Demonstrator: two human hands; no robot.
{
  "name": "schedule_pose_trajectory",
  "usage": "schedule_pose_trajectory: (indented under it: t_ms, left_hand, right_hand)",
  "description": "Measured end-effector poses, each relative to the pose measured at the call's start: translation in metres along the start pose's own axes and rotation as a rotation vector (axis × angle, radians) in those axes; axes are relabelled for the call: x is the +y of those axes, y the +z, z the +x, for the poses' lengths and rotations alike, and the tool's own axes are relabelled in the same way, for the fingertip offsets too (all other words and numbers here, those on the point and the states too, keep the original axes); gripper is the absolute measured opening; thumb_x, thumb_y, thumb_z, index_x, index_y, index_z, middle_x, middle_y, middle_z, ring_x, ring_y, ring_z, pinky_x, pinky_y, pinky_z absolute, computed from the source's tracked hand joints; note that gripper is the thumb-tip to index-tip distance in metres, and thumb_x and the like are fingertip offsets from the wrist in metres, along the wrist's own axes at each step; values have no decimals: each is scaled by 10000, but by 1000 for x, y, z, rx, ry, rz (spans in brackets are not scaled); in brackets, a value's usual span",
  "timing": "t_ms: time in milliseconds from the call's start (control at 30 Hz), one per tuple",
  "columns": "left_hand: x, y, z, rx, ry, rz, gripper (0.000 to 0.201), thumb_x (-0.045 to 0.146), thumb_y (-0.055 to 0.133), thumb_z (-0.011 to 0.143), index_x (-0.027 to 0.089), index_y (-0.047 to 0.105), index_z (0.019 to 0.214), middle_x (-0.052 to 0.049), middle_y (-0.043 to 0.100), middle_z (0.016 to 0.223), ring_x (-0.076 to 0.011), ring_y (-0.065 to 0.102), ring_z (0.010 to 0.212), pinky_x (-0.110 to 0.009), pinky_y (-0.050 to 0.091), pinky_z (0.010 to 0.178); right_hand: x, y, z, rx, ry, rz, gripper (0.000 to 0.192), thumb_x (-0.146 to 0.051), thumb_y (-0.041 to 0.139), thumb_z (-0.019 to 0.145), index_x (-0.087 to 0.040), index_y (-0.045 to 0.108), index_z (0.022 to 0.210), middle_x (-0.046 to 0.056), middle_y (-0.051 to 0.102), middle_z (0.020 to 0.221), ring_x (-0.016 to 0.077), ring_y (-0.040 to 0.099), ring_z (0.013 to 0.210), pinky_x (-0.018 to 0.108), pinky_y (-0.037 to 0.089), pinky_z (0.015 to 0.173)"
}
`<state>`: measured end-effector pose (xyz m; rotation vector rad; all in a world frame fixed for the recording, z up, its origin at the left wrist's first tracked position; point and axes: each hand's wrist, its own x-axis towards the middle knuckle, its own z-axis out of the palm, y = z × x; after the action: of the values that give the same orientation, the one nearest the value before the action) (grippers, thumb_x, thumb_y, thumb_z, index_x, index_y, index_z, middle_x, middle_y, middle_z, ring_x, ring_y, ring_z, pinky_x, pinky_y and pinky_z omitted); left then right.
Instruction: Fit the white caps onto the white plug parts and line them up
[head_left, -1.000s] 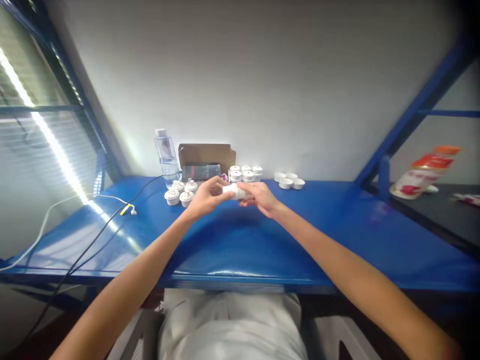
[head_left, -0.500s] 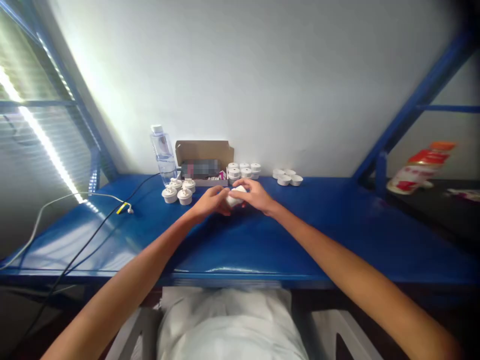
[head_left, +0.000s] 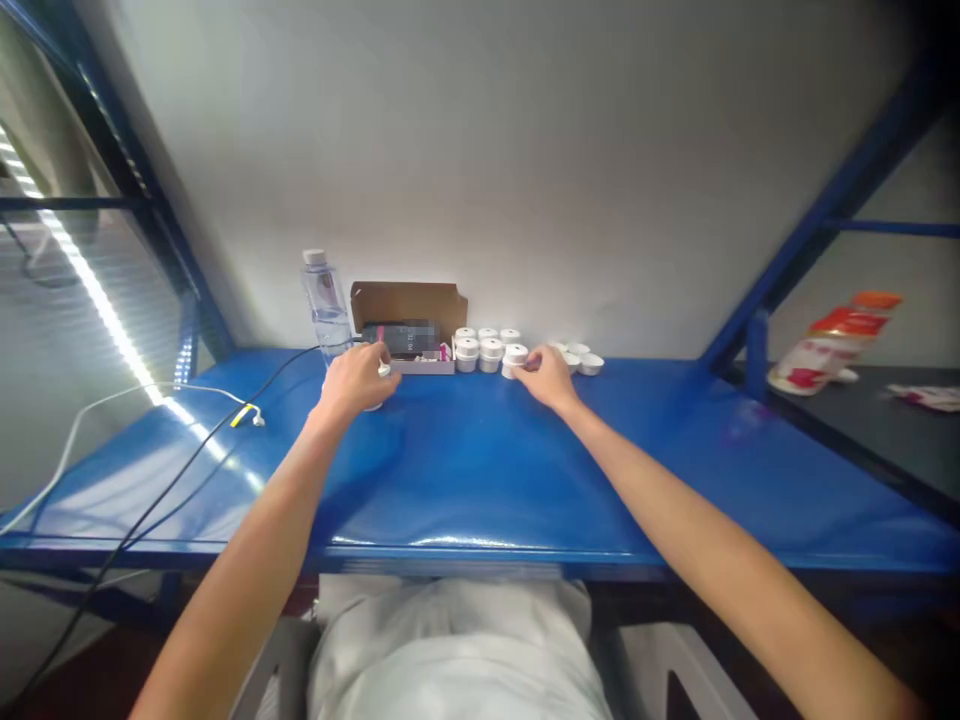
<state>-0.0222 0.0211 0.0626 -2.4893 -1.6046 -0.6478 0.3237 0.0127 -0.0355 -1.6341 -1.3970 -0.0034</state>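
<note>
My right hand pinches a small white round lidded cup at the front right end of a group of similar cups. At the left, my left hand has its fingers curled on a white round part. Most of that part is hidden behind the fingers, as are the other white cups beneath the hand. Just past my right hand stand several open white cups, partly covered by it.
An open cardboard box with dark and pink contents stands against the wall, beside a clear water bottle. Cables cross the blue table at left. On a dark surface at right stands a red-and-white bottle.
My hands have parted from the white cup they held together. My right hand has carried a cup right, to the back group; my left hand has moved left over the other cups.
</note>
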Motion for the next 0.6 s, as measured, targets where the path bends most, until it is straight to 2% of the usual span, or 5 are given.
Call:
schedule_pose_trajectory:
  t_ms: [133, 300, 400, 500, 600]
  left_hand:
    - [0, -5, -2, -11, -53, 13, 261, 337, 589, 756, 235, 659, 986, -84, 709, 1030, -286, 651, 912, -348, 483, 741]
    - [-5, -1, -1, -48, -34, 3, 280, 313, 615, 718, 224, 676, 976, -105, 699, 1054, -310, 640, 950, -362, 490, 755]
    - [-10, 4, 2, -39, 12, -32, 263, 274, 609, 702, 215, 680, 948, -107, 704, 1012, -307, 638, 951, -364, 490, 767]
    - [-12, 7, 5, -45, 70, -133, 247, 232, 605, 685, 205, 684, 918, -92, 711, 960, -283, 646, 916, -357, 490, 784]
    - [-7, 7, 5, -117, 123, -375, 250, 231, 618, 685, 206, 698, 921, -69, 718, 965, -264, 659, 915, -343, 506, 795]
  right_hand:
    - [-3, 1, 1, -67, -66, -37, 162, -327, 638, 764, -212, 559, 682, 30, 646, 744, 220, 616, 782, 358, 497, 802]
    - [0, -1, 1, -135, -43, 30, 168, -295, 641, 778, -176, 667, 893, 82, 714, 986, 218, 665, 907, 357, 503, 890]
    - [-2, -5, 4, -183, -59, -34, 135, -252, 618, 794, -179, 687, 884, 87, 726, 985, 225, 665, 942, 359, 496, 924]
    - [0, -14, 8, -83, -17, -163, 151, -227, 591, 800, -181, 688, 906, 95, 723, 997, 249, 649, 987, 381, 482, 950]
    - [10, -25, 11, 5, 65, -308, 311, -238, 620, 778, -156, 664, 1075, 148, 684, 1137, 301, 614, 1093, 431, 461, 977]
